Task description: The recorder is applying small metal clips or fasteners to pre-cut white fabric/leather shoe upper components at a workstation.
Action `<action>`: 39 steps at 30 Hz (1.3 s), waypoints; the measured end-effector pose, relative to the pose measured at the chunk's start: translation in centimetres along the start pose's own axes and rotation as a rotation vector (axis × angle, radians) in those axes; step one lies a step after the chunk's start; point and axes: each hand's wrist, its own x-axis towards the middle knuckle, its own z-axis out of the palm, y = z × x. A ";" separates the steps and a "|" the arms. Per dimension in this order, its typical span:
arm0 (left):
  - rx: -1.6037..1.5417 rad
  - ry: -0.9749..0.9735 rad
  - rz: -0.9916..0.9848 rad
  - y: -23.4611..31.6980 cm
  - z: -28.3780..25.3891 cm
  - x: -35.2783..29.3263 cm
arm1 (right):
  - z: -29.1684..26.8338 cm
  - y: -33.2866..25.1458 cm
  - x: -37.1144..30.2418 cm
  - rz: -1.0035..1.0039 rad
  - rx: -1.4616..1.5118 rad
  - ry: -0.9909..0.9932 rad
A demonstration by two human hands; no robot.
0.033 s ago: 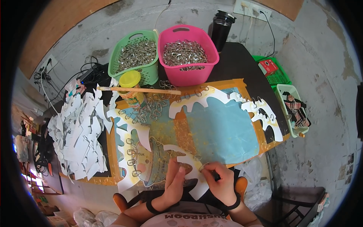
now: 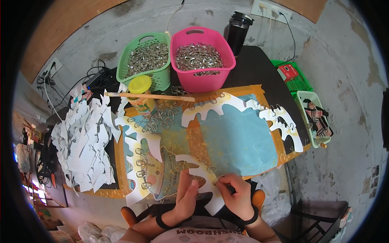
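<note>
A curved white paper cut-out [image 2: 207,182] with scalloped teeth lies at the front edge of the table, between my hands. My left hand [image 2: 186,198] is closed at its toothed side, fingertips on the paper. On the opposite edge my right hand [image 2: 236,195] pinches a small metal ring [image 2: 219,178] against the cut-out. Another ring [image 2: 212,169] sits on the same edge, just beyond my right fingertips. More scalloped cut-outs [image 2: 137,188] with rings along their edges and yellowish smears lie at the left, and another [image 2: 233,102] lies across the back.
A jar with a yellow lid [image 2: 140,84] has a wooden stick [image 2: 150,96] across it, beside loose rings [image 2: 164,115]. Green [image 2: 160,81] and pink [image 2: 202,81] baskets full of rings stand behind. White paper pieces [image 2: 87,141] are heaped left; a dark tumbler [image 2: 238,34] stands at the back.
</note>
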 end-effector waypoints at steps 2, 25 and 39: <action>-0.188 -0.010 0.038 0.6 -0.1 -0.6 | -0.7 -0.1 0.6 -0.144 -0.036 -0.106; 1.237 -0.224 0.465 0.6 -0.2 2.4 | -1.5 3.4 1.9 -0.611 -0.626 -0.344; 1.333 -0.274 0.749 -0.8 -1.4 1.4 | -2.8 3.0 3.0 -0.639 -0.471 -0.381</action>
